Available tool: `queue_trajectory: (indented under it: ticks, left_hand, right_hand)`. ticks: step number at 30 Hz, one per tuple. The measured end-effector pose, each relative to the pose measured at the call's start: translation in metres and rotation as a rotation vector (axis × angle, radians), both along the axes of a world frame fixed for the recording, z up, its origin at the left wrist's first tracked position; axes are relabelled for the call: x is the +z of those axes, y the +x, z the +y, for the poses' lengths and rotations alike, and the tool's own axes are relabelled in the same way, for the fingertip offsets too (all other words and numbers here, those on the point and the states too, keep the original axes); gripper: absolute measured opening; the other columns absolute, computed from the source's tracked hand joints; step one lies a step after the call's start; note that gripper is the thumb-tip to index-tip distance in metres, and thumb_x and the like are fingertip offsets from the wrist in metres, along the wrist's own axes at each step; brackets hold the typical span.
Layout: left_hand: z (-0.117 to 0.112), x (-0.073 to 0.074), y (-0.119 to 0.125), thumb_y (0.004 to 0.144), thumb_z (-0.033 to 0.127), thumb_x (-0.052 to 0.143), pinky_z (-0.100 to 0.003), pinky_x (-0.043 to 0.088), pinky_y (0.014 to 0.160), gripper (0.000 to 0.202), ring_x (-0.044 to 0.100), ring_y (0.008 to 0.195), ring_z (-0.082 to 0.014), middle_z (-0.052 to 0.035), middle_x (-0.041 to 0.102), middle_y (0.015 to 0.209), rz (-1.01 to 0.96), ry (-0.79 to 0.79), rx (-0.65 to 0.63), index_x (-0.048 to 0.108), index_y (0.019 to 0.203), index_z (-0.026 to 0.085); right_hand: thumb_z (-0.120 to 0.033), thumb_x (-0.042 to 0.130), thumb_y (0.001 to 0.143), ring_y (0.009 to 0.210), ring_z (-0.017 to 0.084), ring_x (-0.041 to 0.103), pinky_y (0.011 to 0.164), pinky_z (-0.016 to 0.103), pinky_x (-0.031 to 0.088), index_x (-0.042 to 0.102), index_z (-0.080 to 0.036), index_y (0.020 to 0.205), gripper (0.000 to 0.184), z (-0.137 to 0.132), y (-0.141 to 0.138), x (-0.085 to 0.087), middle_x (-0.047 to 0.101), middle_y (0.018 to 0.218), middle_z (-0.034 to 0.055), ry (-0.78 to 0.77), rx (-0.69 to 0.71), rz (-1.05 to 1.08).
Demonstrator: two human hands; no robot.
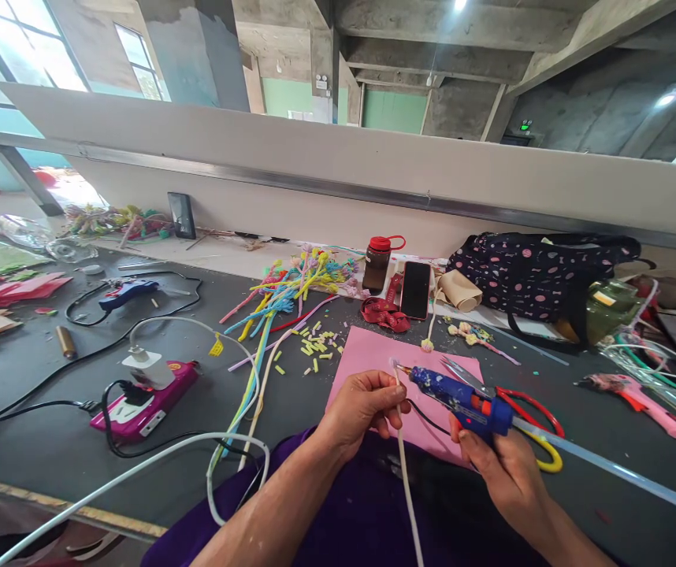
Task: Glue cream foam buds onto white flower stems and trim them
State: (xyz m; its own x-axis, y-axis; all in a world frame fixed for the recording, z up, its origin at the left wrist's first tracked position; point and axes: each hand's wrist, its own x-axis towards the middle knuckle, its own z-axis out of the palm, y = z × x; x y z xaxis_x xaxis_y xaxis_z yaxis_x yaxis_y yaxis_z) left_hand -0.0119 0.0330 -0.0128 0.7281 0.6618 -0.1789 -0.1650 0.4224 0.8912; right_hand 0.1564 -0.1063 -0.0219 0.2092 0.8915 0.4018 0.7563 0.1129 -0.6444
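Observation:
Between the fingertips of my left hand (367,405) is a thin cream-white stem (407,480), its lower end hanging toward my lap. At its top sits a small pale lilac tip (395,365). My right hand (503,468) grips a blue hot glue gun (453,394), with a long clear glue stick (615,465) out of its back. The gun's nozzle is right beside the stem's tip; whether they touch I cannot tell. Below lies a pink sheet (353,354), with scissors (530,413) with red and yellow handles partly behind the gun.
Short yellow-green pieces (316,344) lie scattered near a pile of coloured stems (294,287). A phone (415,290), a red-capped bottle (378,264) and a patterned bag (527,276) stand along the back. A magenta power strip (149,402) with cables is at left, a pink glue gun (639,398) at right.

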Motion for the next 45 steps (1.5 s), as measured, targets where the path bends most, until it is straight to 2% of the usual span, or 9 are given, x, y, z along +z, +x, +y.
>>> queue_trajectory:
  ticks: [5,9,21,27,30,33,37,41,45]
  left_hand:
    - [0.001,-0.001,0.000,0.069,0.032,0.070,-0.013,0.038,0.034,0.023,0.053,0.042,-0.0055,-0.0031,0.064,0.066,-0.008,0.014,0.013,0.057,0.071,0.012]
    - [0.001,-0.002,0.000,0.069,0.032,0.070,-0.013,0.037,0.034,0.023,0.053,0.042,-0.0055,-0.0031,0.065,0.066,-0.001,0.013,0.006,0.058,0.072,0.012]
    - [0.001,0.001,0.000,0.068,0.034,0.070,-0.013,0.037,0.034,0.025,0.052,0.041,-0.0055,-0.0019,0.064,0.066,0.020,0.011,0.000,0.058,0.071,0.013]
    - [0.001,0.000,0.000,0.069,0.034,0.069,-0.014,0.036,0.034,0.025,0.051,0.040,-0.0050,-0.0016,0.064,0.064,0.008,0.011,0.011,0.057,0.070,0.013]
    - [0.002,0.002,-0.002,0.069,0.034,0.069,-0.013,0.034,0.034,0.024,0.050,0.039,-0.0044,-0.0021,0.065,0.065,0.009,0.012,0.023,0.058,0.070,0.012]
    - [0.003,0.006,-0.005,0.070,0.032,0.068,-0.013,0.031,0.033,0.023,0.048,0.038,-0.0035,-0.0020,0.065,0.064,-0.015,0.008,0.061,0.057,0.068,0.012]
    - [-0.003,0.009,-0.007,0.071,0.032,0.068,-0.013,0.027,0.033,0.023,0.048,0.037,-0.0029,-0.0019,0.066,0.063,-0.084,-0.017,0.069,0.056,0.067,0.013]
    - [-0.013,0.008,-0.005,0.069,0.032,0.068,-0.015,0.029,0.034,0.022,0.051,0.039,-0.0051,-0.0034,0.067,0.064,-0.104,-0.029,-0.086,0.059,0.070,0.012]
    - [-0.014,0.007,-0.004,0.067,0.035,0.069,-0.016,0.028,0.035,0.024,0.050,0.039,-0.0049,-0.0027,0.067,0.065,-0.136,-0.037,-0.086,0.059,0.067,0.013]
  right_hand:
    - [-0.038,0.041,0.091,0.062,0.018,0.055,0.059,0.028,0.045,0.060,-0.018,0.099,0.028,-0.001,-0.001,0.001,0.058,0.066,0.0027,-0.052,0.046,0.031]
    - [-0.038,0.041,0.090,0.056,0.016,0.053,0.054,0.026,0.043,0.060,-0.018,0.089,0.027,0.000,-0.002,0.003,0.056,0.062,0.0011,-0.038,0.048,0.064]
    - [-0.039,0.044,0.088,0.061,0.019,0.057,0.058,0.027,0.046,0.062,-0.019,0.088,0.026,0.000,0.000,-0.002,0.061,0.067,0.0027,-0.037,0.009,0.074]
    - [-0.038,0.045,0.088,0.068,0.020,0.058,0.064,0.029,0.046,0.063,-0.020,0.091,0.025,-0.002,0.000,0.001,0.063,0.072,0.0037,-0.063,0.063,0.143]
    - [-0.037,0.046,0.088,0.066,0.019,0.057,0.064,0.030,0.045,0.064,-0.019,0.092,0.026,-0.002,-0.001,0.006,0.062,0.071,0.0038,-0.054,0.055,0.273]
    - [-0.041,0.043,0.089,0.059,0.017,0.055,0.058,0.029,0.045,0.062,-0.018,0.095,0.030,0.004,-0.001,0.010,0.062,0.067,0.0034,-0.059,0.047,0.584]
    - [-0.046,0.052,0.083,0.050,0.014,0.054,0.049,0.026,0.045,0.059,-0.017,0.089,0.030,0.018,0.007,0.001,0.062,0.064,0.0015,-0.132,-0.047,0.896]
    - [-0.046,0.060,0.077,0.049,0.014,0.055,0.048,0.026,0.045,0.058,-0.016,0.081,0.030,0.035,0.012,-0.011,0.060,0.059,-0.0013,-0.250,-0.111,0.805]
    - [-0.042,0.057,0.080,0.057,0.017,0.061,0.051,0.026,0.048,0.057,-0.017,0.104,0.035,0.059,0.011,-0.016,0.065,0.068,0.0000,-0.322,-0.058,0.686]
